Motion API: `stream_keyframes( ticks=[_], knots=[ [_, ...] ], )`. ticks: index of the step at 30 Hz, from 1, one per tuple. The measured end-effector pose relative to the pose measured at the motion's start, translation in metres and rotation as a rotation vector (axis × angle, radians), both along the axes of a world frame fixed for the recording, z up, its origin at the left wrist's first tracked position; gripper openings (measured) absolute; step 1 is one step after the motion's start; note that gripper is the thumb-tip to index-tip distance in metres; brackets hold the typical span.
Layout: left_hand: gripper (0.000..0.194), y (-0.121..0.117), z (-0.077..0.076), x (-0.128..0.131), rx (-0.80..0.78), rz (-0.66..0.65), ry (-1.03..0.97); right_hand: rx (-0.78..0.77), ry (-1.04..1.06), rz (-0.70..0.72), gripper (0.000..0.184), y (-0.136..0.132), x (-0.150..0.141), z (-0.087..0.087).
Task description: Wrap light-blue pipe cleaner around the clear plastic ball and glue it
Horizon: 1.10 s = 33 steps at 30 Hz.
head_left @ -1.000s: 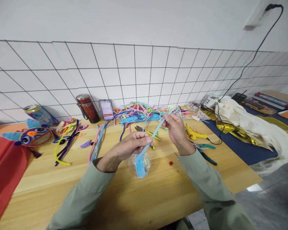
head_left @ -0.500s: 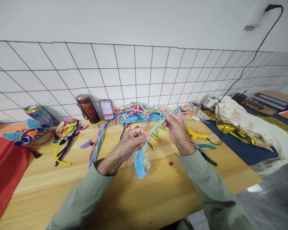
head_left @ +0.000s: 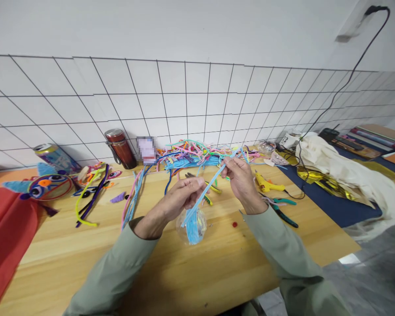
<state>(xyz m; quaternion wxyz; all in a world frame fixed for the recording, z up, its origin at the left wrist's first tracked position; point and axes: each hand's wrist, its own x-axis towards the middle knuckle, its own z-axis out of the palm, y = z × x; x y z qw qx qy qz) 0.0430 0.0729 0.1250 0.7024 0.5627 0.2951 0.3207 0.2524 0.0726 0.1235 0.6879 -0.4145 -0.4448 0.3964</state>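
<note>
My left hand (head_left: 181, 197) is closed, pinching a light blue pipe cleaner (head_left: 208, 185) just above a clear plastic ball (head_left: 191, 226) that it also holds. Coils of the same blue pipe cleaner are wound over the ball. My right hand (head_left: 240, 175) is closed on the far end of the pipe cleaner, up and to the right, so the strand runs taut between both hands above the wooden table (head_left: 171, 267).
A tangled pile of coloured pipe cleaners (head_left: 197, 153) lies at the wall. A yellow glue gun (head_left: 265, 182), green-handled pliers (head_left: 283, 210), a red flask (head_left: 120, 149), a drink can (head_left: 54, 157), a felt face (head_left: 44, 186) and loose pipe cleaners (head_left: 131, 197) lie around. White cloth (head_left: 345, 175) covers the right.
My left hand has slid its pinch slightly along the blue strand. The strand is now straighter between the hands. My right hand has barely moved.
</note>
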Motion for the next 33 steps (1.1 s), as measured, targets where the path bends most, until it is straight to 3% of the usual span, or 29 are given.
stream_keyframes(
  ticks=[3, 7, 15, 28, 33],
  knots=[
    [0.066, 0.001, -0.007, 0.004, -0.058, 0.028, -0.015, -0.001, -0.008, 0.034, 0.051, -0.004, -0.006, 0.000],
    [0.057, 0.000, -0.012, 0.008, -0.090, -0.044, -0.095, -0.026, -0.042, 0.099, 0.051, -0.007, -0.015, -0.006],
    [0.056, -0.002, -0.008, 0.011, -0.125, -0.032, -0.143, -0.024, -0.101, 0.194, 0.056, -0.008, -0.025, -0.020],
    [0.054, 0.000, -0.012, 0.012, -0.170, -0.043, -0.184, -0.042, -0.033, 0.216, 0.057, -0.009, -0.028, -0.016],
    [0.053, 0.002, -0.012, 0.012, -0.180, -0.131, -0.177, -0.111, 0.036, 0.371, 0.059, -0.012, -0.027, -0.012]
  ],
)
